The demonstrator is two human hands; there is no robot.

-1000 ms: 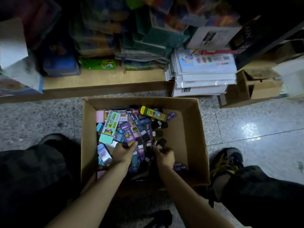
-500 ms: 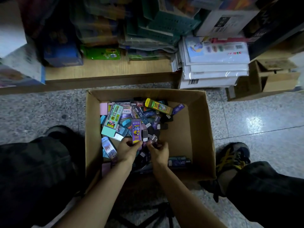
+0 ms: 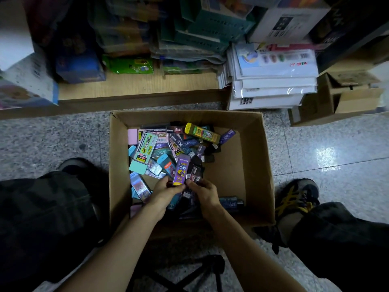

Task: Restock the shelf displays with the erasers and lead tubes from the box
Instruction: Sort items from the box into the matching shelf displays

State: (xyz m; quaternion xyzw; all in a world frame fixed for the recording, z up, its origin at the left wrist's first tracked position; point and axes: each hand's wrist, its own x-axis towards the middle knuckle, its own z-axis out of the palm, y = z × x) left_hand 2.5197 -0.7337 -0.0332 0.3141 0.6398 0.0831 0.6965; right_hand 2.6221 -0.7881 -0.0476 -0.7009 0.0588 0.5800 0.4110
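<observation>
The left hand pinches a purple lead tube by its lower end, lifted over the near half of the box. Touching it, the right hand curls its fingers round a small dark tube. The pile of erasers and tubes crowds the box's left side. The shelf lies beyond the box's far wall. Most restocking seems left to do.

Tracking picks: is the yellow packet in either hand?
No, the yellow packet lies far back in the box, beyond the left hand and right hand.
</observation>
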